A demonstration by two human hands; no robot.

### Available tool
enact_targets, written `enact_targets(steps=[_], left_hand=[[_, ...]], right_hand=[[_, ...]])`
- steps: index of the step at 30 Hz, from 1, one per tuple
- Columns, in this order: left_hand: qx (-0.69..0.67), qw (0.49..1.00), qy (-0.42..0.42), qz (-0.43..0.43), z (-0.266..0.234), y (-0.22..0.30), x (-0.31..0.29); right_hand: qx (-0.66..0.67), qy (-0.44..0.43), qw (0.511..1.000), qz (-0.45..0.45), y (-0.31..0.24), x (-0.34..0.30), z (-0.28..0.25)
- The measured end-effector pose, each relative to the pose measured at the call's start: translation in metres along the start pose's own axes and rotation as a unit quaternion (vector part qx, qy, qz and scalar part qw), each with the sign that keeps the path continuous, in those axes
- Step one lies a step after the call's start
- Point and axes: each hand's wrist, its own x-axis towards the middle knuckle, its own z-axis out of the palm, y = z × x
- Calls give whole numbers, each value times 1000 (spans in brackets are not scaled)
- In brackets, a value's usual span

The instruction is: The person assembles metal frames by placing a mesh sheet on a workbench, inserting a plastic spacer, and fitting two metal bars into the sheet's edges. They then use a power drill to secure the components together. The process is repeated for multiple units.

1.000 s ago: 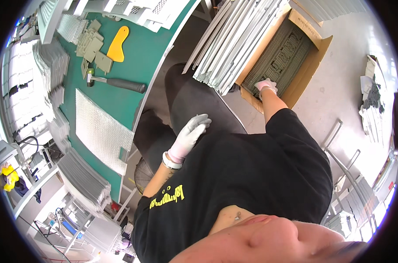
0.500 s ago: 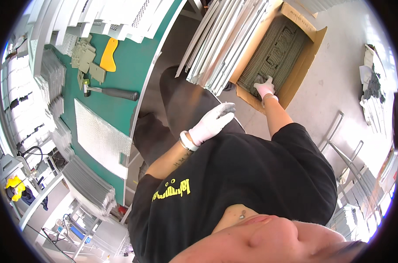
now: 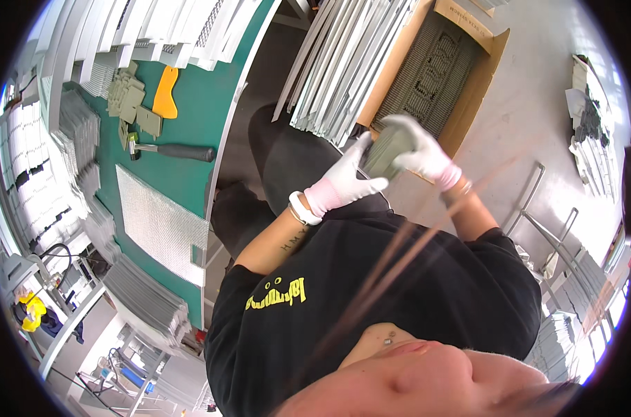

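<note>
Over my lap, my right hand (image 3: 423,153), in a white glove with a pink cuff, grips a blurred stack of thin grey-green plates (image 3: 387,154). My left hand (image 3: 343,182), gloved the same way, is held at the stack's left side, thumb and fingers spread apart. Whether its fingertips touch the stack I cannot tell. Just beyond my hands lies an open cardboard box (image 3: 499,59), with rows of tightly packed grey-green plates (image 3: 426,76) inside.
Long pale metal panels (image 3: 353,66) lean beside the box. On the green worktable (image 3: 190,115) at left are a pile of grey-green plates (image 3: 126,97), a yellow scraper (image 3: 165,94), a hammer (image 3: 180,151) and a perforated white sheet (image 3: 155,215). A metal frame (image 3: 548,240) stands at right.
My right hand has come out of the box toward my lap, bringing the stack of plates. My left hand has opened and turned toward it.
</note>
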Motion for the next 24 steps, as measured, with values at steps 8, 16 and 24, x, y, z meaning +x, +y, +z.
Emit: enact_targets(steps=[8,16,24], left_hand=[[-278,943,4,-183,-29,32,-65],[-368,895,253,-12,-58,86,-158],[-90,865,468,154,-204,138,-144]], right_hand=[[116,53,984,127,102,60,4],[-243,64,945,207,252,95,35],[-58,29,938,339,268,116,20]])
